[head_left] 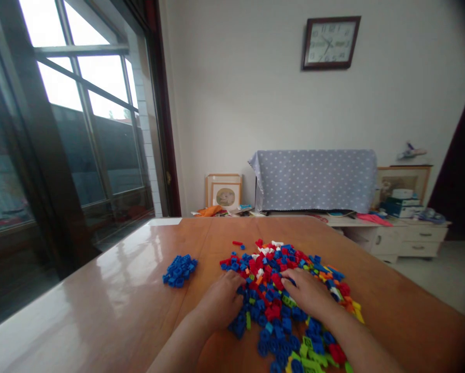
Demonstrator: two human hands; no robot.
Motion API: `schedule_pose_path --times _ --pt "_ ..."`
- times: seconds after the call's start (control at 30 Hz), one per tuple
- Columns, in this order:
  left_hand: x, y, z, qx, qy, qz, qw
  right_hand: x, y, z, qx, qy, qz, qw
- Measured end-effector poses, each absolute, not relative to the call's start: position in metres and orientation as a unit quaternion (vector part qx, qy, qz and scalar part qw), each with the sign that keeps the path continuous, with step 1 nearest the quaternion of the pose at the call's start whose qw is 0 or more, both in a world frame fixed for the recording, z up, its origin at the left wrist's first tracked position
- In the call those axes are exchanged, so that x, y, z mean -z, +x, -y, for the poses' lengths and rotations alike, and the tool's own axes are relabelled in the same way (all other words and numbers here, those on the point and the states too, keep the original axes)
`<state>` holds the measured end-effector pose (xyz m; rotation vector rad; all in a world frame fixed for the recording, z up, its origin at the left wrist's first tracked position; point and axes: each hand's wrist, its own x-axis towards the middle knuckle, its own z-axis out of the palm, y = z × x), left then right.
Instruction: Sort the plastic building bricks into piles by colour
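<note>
One small pile of blue plastic blocks (180, 270) sits apart on the brown wooden bench (139, 295); many more blue pieces lie mixed in the large multicoloured plastic block heap (273, 312). The left hand (225, 298) curls at its edge, grip unclear; the right hand (308, 292) reaches in, fingers parted, nothing visibly held.

The mixed pile (273, 310) is a loose, sprawling heap of small plastic bricks lying at all angles on the worktop (131, 290): blue and red throughout, white mostly towards its far side, yellow and orange along its right, lime green mostly at its near side. Left of it, well apart, the blue pile (180, 270) sits compact, its bricks all blue.
</note>
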<state>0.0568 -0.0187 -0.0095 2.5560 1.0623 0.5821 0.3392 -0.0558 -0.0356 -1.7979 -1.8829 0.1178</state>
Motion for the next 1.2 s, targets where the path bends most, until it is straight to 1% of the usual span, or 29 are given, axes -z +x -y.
schedule_pose_path --times 0.1,0.23,0.33,0.43,0.63,0.8,0.9,1.07,1.13,1.2 --pt "0.011 0.058 0.019 -0.198 0.893 -0.369 0.163 0.029 0.324 0.06 -0.11 -0.615 0.724 0.292" --pt "0.009 0.058 0.021 -0.18 0.898 -0.367 0.164 0.019 0.31 0.066 -0.22 -0.558 0.716 0.357" --pt "0.006 0.057 0.022 -0.176 0.896 -0.376 0.16 0.014 0.31 0.067 -0.256 -0.551 0.69 0.393" --pt "0.004 0.056 0.023 -0.175 0.896 -0.376 0.159 0.012 0.319 0.064 -0.264 -0.581 0.645 0.421" --pt "-0.001 0.059 0.026 -0.196 0.895 -0.371 0.154 0.014 0.343 0.059 -0.256 -0.624 0.589 0.445" --pt "-0.007 0.069 0.04 -0.222 0.914 -0.303 0.15 0.015 0.347 0.061 -0.225 -0.633 0.591 0.447" --pt "-0.006 0.077 0.049 -0.205 0.929 -0.267 0.153 0.016 0.346 0.06 -0.205 -0.637 0.595 0.446" --pt "-0.004 0.084 0.055 -0.17 0.939 -0.264 0.137 0.017 0.353 0.056 -0.204 -0.64 0.58 0.462" --pt "-0.005 0.084 0.054 -0.173 0.935 -0.283 0.125 0.016 0.358 0.057 -0.208 -0.652 0.574 0.45" --pt "-0.005 0.084 0.052 -0.175 0.929 -0.303 0.116 0.016 0.364 0.06 -0.195 -0.668 0.589 0.411"
